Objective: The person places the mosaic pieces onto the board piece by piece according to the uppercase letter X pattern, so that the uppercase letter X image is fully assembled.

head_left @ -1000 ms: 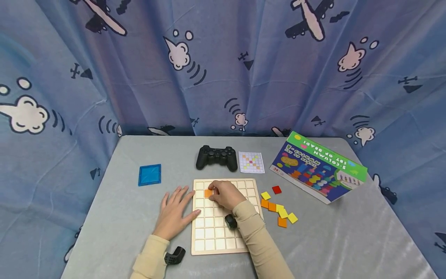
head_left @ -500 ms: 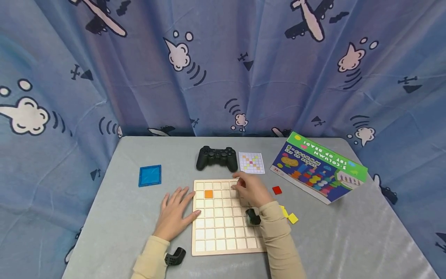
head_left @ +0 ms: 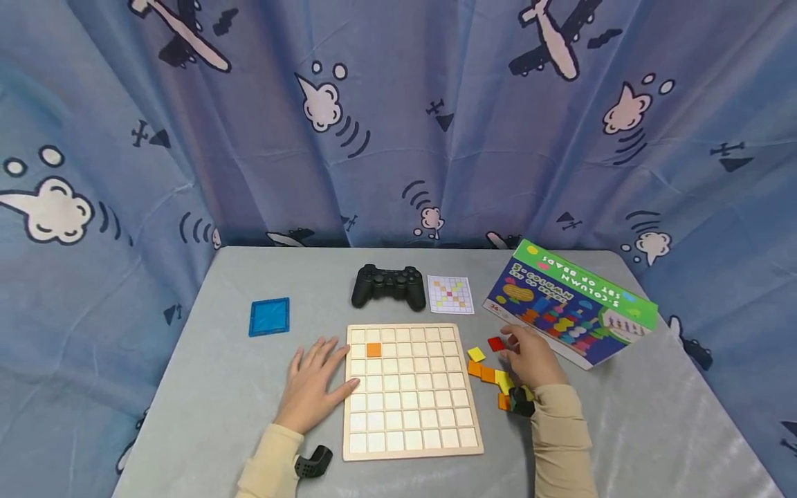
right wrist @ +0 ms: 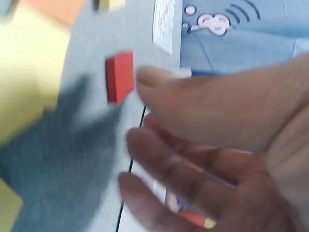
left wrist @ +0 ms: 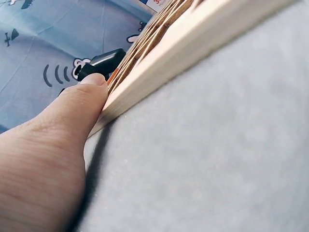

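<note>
My left hand [head_left: 315,387] lies with spread fingers along the left edge of the wooden grid board [head_left: 406,373]; its thumb touches the rim, seen closely in the left wrist view. One orange tile [head_left: 373,350] sits in a cell of the second row, near the upper left. To the right of the board, my right hand [head_left: 529,356] hovers with loosely bent fingers beside a red square tile [head_left: 496,344]. In the right wrist view a small gap shows between the thumb and the red tile [right wrist: 120,77], and nothing is held.
Several yellow and orange tiles [head_left: 488,375] lie between board and right hand. Behind the board are a black game controller [head_left: 389,286] and a pattern card [head_left: 450,295]. A colourful box [head_left: 569,301] stands back right, a blue square tray [head_left: 270,317] back left.
My right hand has left the orange tile in its cell and moved right, off the board, to the red tile. The left hand stays at the board's edge.
</note>
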A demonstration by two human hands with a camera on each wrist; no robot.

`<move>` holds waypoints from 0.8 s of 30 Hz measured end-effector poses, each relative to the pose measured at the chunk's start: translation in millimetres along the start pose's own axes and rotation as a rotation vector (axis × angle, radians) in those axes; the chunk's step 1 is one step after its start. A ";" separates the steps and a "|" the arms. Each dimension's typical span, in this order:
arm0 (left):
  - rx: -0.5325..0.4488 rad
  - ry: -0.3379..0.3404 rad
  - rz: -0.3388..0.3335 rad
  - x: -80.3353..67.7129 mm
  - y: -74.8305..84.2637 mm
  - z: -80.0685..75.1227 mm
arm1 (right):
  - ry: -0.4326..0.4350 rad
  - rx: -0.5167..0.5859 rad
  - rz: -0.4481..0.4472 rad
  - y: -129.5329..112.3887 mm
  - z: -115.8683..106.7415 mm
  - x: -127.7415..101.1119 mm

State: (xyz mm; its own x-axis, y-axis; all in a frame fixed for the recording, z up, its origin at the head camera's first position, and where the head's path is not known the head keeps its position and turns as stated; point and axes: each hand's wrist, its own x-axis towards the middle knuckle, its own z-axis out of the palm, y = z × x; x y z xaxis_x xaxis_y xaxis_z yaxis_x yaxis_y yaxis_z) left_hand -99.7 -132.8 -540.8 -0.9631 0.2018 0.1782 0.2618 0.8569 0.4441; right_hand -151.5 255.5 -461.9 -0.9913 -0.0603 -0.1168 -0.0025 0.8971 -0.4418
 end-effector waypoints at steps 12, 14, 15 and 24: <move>0.001 -0.004 -0.009 -0.7 1.3 1.7 | -0.104 0.003 0.065 15.5 0.8 6.0; 0.004 -0.006 -0.010 -0.7 1.0 2.0 | -0.101 0.003 0.050 15.9 2.7 6.9; 0.004 -0.007 -0.010 -0.7 0.9 2.0 | -0.098 0.004 0.041 15.6 3.5 7.3; 0.003 -0.008 -0.014 0.1 0.2 2.3 | -0.079 -0.002 0.000 12.5 7.7 11.8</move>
State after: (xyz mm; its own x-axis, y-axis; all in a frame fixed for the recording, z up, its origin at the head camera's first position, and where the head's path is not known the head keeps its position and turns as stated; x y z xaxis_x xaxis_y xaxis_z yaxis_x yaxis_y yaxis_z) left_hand -100.0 -131.5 -542.7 -0.9672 0.1936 0.1647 0.2479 0.8611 0.4439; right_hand -162.3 262.6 -475.7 -0.9778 -0.0944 -0.1872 -0.0025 0.8981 -0.4397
